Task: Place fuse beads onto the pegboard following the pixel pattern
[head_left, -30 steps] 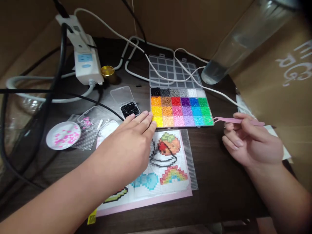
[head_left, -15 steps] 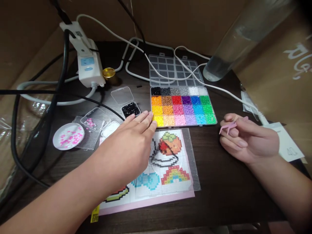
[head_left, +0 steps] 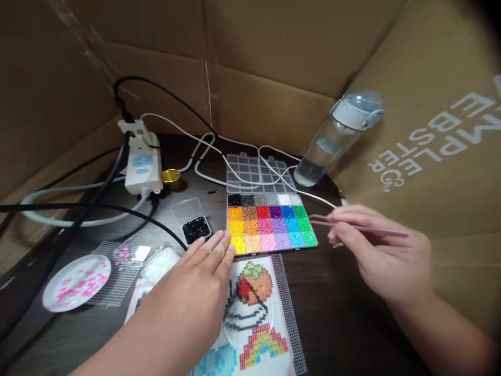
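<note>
On the tabletop (head_left: 336,313), the pattern sheet (head_left: 263,347) lies at 6 o'clock, the open bead case (head_left: 270,225) at 12. My left hand (head_left: 191,300) lies open at the case's 7; my right hand (head_left: 385,253) pinches pink tweezers (head_left: 364,227) at 3.

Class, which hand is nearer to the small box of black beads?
Left. The left hand lies beside the small box; the right hand, holding pink tweezers, is away past the right side of the bead case.
</note>
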Demonstrator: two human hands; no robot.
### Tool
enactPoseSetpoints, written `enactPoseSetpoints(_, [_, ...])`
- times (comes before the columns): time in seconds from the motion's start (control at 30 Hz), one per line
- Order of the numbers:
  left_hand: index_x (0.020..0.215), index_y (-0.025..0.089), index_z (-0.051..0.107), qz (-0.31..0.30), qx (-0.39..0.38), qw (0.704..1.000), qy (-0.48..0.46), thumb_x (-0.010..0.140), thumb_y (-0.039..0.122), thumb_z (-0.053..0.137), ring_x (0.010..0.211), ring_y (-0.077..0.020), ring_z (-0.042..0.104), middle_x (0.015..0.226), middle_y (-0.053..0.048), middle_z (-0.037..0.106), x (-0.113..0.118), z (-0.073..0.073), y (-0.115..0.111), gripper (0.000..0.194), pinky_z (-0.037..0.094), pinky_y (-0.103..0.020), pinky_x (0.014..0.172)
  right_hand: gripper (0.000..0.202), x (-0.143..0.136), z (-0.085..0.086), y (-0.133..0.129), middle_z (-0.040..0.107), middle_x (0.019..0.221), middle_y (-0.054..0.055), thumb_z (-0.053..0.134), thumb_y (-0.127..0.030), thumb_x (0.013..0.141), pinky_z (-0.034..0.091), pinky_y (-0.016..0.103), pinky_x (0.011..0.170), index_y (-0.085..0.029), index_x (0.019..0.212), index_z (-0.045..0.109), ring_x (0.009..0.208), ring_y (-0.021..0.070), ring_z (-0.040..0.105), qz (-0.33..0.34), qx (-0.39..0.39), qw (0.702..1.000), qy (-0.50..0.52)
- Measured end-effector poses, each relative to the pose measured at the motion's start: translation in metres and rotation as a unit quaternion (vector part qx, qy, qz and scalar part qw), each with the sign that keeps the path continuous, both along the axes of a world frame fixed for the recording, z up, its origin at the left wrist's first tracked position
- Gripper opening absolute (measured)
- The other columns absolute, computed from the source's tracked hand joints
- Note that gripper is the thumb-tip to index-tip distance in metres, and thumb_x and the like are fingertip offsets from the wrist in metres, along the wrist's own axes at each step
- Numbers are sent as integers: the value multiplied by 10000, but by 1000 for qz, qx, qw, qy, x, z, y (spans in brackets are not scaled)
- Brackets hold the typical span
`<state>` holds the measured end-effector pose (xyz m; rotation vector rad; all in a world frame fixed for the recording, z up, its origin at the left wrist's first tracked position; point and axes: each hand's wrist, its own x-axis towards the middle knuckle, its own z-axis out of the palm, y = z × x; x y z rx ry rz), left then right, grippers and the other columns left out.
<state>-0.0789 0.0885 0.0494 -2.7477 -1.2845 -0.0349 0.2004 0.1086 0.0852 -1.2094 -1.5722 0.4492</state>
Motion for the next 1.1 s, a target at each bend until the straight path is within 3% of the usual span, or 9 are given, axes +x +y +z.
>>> enactPoseSetpoints(0.1, [1310,4,619,-11,13,1000,-15,803,146,373,1320,-377,520,1426,-237,494,-2,-5,0,580,521,-569,1026,85,-22,0,17,760,846,29,740,-195,842,607,275,563,-240,901,781,651,151,704,-22,0,1000,10])
enactPoseSetpoints(0.23, [1260,65,679,-17,45,998,-38,765,103,377,1291,-345,567,1400,-201,555,-3,-12,0,581,535,-532,1018,53,-46,-24,41,794,842,35,744,-184,820,638,323,702,-209,850,779,745,188,751,-5,13,1000,-18])
enactPoseSetpoints(0.37, [1225,111,708,-5,68,995,-68,764,117,402,1264,-313,605,1372,-166,599,-2,-15,-1,554,536,-507,1016,72,-54,-41,55,786,785,48,729,-164,835,601,322,677,-193,816,793,710,183,728,8,58,996,-72])
enactPoseSetpoints(0.53, [1212,109,712,-14,98,992,-74,788,161,433,1234,-316,630,1360,-171,612,0,-13,-2,510,543,-504,995,91,-50,-44,56,761,749,35,724,-140,846,547,338,656,-204,841,789,698,177,642,5,111,985,-131])
enactPoseSetpoints(0.8, [1178,78,723,-36,116,991,-60,779,165,439,1177,-333,666,1302,-198,656,-1,-10,0,498,552,-510,942,86,-46,-53,63,759,755,39,725,-134,847,542,341,653,-197,844,784,706,180,631,9,107,983,-147])
enactPoseSetpoints(0.97, [1268,67,663,-35,114,990,-69,783,187,464,1230,-329,631,1350,-197,631,-5,-17,-1,538,493,-505,994,98,-45,-51,61,757,750,46,728,-116,841,551,327,633,-194,849,788,705,178,642,46,86,985,-140])
enactPoseSetpoints(1.1, [1318,85,622,-39,111,990,-76,807,220,483,1293,-325,579,1400,-183,603,-10,-25,-2,546,415,-499,1055,143,-42,-45,59,769,783,34,725,-96,841,550,336,659,-224,866,783,727,180,642,32,115,984,-133])
